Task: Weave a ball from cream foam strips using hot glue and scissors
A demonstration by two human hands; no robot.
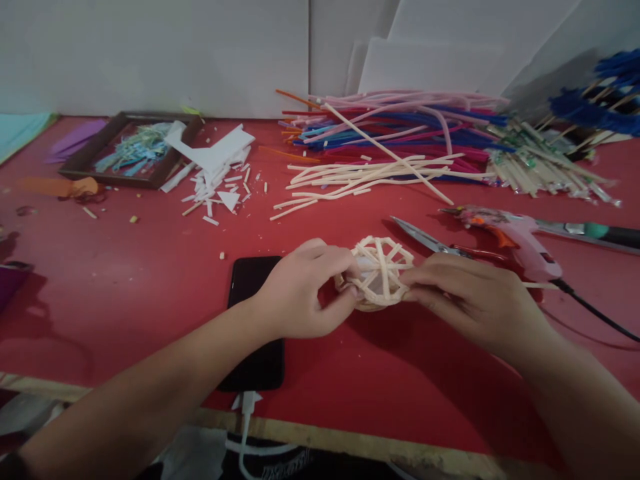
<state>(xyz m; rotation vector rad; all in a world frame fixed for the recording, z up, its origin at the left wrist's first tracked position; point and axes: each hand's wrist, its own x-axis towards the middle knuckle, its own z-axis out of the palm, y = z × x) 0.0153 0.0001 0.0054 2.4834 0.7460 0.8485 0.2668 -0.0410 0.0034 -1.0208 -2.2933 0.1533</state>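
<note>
A small round cream-coloured spoked basket [384, 275], seemingly made of pipe cleaners, is held just over the red table between both hands. Its spokes meet near the middle, with a ring around them. My left hand [310, 287] pinches the ring's left side between thumb and fingers. On the right side, the thumb and fingers of my right hand [475, 300] close on the rim. The fingers hide parts of both edges. A black phone [255, 363] lies partly under my left wrist, with a white cable [247, 407] plugged into its lower end.
Behind my right hand lie scissors [420, 235] and a pink glue gun [520, 237] with a black cord. Cream pipe cleaners [370, 175] and a coloured bundle [400, 120] are at the back. White scraps [215, 160] and a brown frame [107, 175] lie left. The table's front edge [350, 440] is close.
</note>
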